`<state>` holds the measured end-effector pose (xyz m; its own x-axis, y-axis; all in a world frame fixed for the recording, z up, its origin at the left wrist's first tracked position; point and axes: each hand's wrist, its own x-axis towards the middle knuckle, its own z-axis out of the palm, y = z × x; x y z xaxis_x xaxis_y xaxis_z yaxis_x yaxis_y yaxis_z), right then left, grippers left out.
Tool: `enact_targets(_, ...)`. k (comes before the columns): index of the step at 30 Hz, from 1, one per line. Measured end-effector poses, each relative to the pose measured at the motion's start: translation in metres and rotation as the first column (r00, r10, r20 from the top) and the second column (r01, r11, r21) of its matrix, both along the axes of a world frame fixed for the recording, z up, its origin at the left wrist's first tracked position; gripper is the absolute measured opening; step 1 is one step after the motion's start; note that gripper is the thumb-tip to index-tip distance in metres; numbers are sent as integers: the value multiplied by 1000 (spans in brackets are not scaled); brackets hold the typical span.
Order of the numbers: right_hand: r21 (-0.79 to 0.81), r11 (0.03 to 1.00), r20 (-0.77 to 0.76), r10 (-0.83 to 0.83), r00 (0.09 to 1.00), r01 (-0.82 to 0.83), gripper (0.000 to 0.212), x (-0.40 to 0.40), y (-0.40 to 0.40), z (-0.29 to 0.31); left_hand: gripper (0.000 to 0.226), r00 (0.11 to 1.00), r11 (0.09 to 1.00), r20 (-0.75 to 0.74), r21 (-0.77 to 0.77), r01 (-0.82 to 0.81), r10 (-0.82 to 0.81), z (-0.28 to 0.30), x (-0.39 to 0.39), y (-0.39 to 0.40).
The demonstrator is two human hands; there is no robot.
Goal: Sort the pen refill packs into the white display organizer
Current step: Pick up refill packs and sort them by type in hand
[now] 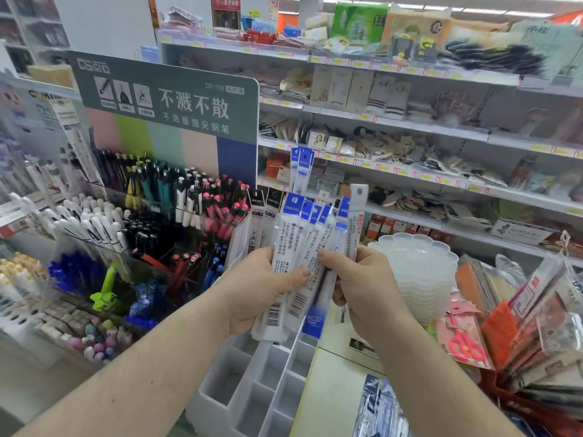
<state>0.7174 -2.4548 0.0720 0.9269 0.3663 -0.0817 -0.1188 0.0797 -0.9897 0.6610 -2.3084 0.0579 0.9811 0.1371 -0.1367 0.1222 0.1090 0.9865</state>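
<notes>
Both hands held a fanned bunch of pen refill packs (310, 244) upright. Left hand (262, 288) gripped the bunch's lower part, thumb across front; right hand (356, 285) pinched pks on the rt side. White display organizer (262, 383) sat directly below the grip, w/ compartments open upward.

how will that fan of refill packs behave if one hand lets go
The refill packs look thin, light and glossy, so they would likely slide apart. Being long and narrow, they may flex and droop. The left hand and right hand both pinch them.
</notes>
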Motion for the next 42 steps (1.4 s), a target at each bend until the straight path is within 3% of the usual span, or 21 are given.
enact_targets(7,-92,995,0,-29,1000,29,8,3,-17,6,29,996,998,-56,-16,-66,65,2,2,2)
enact_targets(10,-85,996,-10,-1,1000,0,10,-1,-14,7,50,997,998,-56,-48,47,-50,1,1,4)
enact_targets(12,-83,996,-6,13,1000,-14,11,-4,-9,6,50,992,993,-55,-45,111,-114,1,-1,1)
enact_targets(16,-129,992,49,18,999,-11,8,-5,-3,1,36,998,996,-44,67,55,-52,-1,-1,-1)
enact_targets(18,-142,990,67,-17,998,26,11,-3,-4,2,27,999,999,-47,38,7,-5,-1,-1,-1)
enact_targets(21,-122,989,47,-74,996,79,15,1,-11,8,23,997,998,-54,16,-58,59,0,-1,-2)
enact_targets(24,-106,992,-5,-75,997,75,12,8,-17,9,11,991,985,-23,123,-125,129,0,0,-1)
enact_targets(29,-113,994,-13,-1,1000,0,8,8,-24,10,19,994,975,2,197,-106,108,1,-1,-1)
enact_targets(34,-161,986,32,47,998,-41,7,2,-21,17,15,998,998,25,38,-51,50,4,-1,-5)
enact_targets(38,-180,982,67,64,996,-51,8,-2,-8,14,33,988,994,128,76,82,-91,7,-7,-8)
enact_targets(42,-137,987,5,83,997,-81,8,-3,-1,9,55,985,987,90,87,137,-145,3,-7,-7)
